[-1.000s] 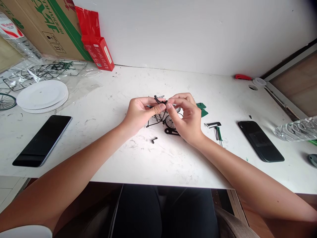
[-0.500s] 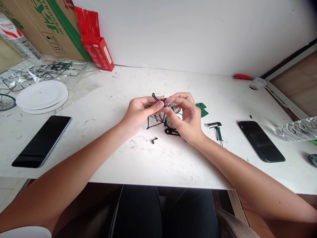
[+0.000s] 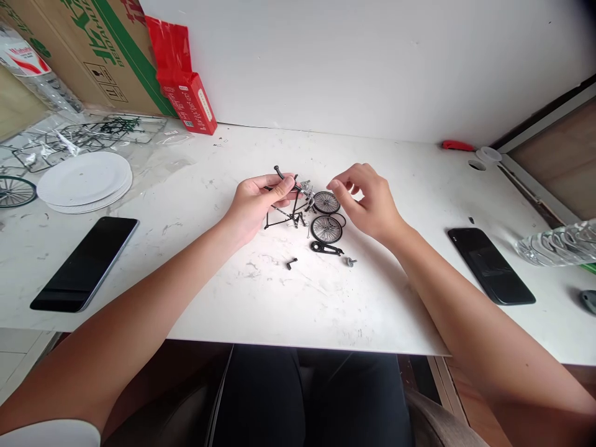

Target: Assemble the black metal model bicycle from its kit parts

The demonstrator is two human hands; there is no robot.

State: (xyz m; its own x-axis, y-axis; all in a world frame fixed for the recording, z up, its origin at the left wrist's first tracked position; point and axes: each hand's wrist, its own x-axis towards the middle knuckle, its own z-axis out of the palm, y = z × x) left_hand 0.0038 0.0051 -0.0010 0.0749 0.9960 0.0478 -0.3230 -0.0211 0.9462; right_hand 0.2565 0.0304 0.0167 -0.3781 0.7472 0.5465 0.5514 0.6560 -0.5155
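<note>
My left hand [image 3: 261, 202] pinches a small black curved model-bicycle part [image 3: 279, 172] between thumb and fingers, above the table. Beneath and beside it lies a thin black bicycle frame [image 3: 280, 221]. My right hand [image 3: 367, 202] is raised to the right of the left, its thumb and fingertips drawn together; whatever they may hold is too small to see. Between the hands lie two small spoked wheels, an upper wheel [image 3: 326, 202] and a lower wheel [image 3: 326, 229]. Nearer me are a black chain guard-like piece [image 3: 326, 249], a small grey part [image 3: 350, 262] and a black crank-shaped bit [image 3: 291, 264].
A phone [image 3: 86, 264] lies at left, another phone [image 3: 491, 266] at right. Stacked white plates [image 3: 84, 180], plastic part frames [image 3: 116, 127], a red packet [image 3: 186, 93] and a cardboard box [image 3: 107, 56] stand back left. A clear bottle [image 3: 559, 242] lies far right.
My hands have come apart: the right has let go of the black curved part and moved right. The left keeps that part and has shifted slightly left, uncovering the wheels.
</note>
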